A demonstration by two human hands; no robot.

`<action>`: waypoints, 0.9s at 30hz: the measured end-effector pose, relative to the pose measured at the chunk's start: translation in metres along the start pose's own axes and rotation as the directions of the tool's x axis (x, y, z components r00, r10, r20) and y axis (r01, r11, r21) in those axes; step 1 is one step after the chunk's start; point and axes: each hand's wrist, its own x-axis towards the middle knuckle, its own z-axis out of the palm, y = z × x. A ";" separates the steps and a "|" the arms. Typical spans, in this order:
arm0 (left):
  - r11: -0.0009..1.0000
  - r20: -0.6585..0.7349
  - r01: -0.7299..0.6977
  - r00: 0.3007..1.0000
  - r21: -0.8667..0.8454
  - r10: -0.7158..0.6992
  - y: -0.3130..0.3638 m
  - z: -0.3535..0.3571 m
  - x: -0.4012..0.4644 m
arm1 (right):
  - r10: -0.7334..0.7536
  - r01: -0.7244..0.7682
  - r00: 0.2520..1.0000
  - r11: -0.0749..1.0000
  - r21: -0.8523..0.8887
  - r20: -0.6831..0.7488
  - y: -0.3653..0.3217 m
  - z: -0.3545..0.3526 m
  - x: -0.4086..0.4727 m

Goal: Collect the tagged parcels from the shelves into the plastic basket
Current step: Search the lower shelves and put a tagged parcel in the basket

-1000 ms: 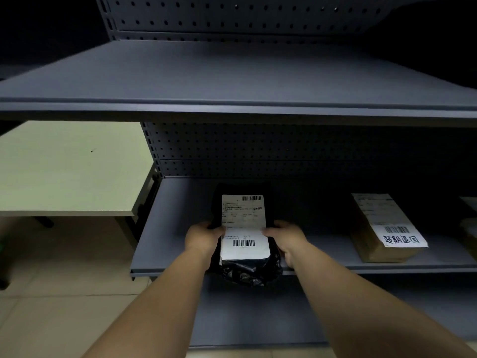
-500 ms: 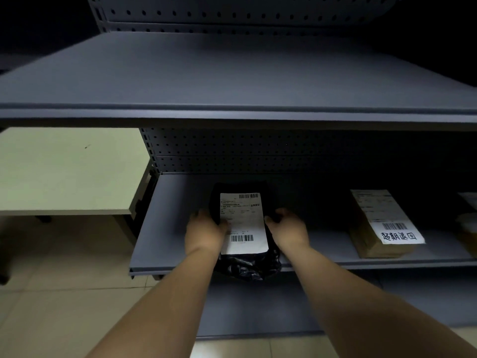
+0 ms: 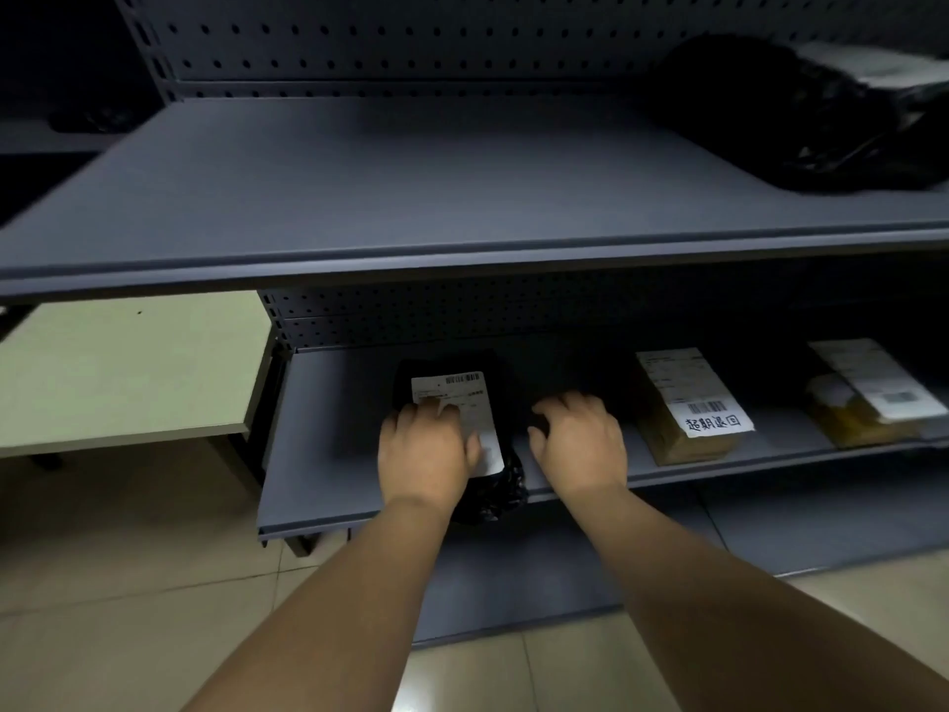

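Now the left hand [image 3: 426,454] lies flat on the black parcel [image 3: 462,398]; the right hand [image 3: 577,441] has let go.

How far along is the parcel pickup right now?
Nothing looks collected; no basket is in view. In hand: the left hand rests on the black parcel lying on the lower shelf; the right hand sits just beside it, grip unclear. Left: the brown box, the yellow parcel, and a black bag on the upper shelf.
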 end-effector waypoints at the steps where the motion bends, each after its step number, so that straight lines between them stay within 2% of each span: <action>1: 1.000 -0.008 -0.008 1.000 -0.006 0.008 0.004 -0.003 -0.002 | 0.011 -0.011 1.000 1.000 -0.001 -0.010 0.004 -0.004 -0.004; 11: 0.998 -0.030 -0.032 0.999 -0.058 0.031 0.068 -0.014 -0.030 | 0.052 -0.051 0.998 0.999 0.007 -0.030 0.068 -0.039 -0.031; 27: 0.987 -0.090 0.117 0.988 -0.109 -0.127 0.246 -0.017 -0.091 | 0.000 0.001 1.000 0.999 0.045 -0.023 0.241 -0.102 -0.078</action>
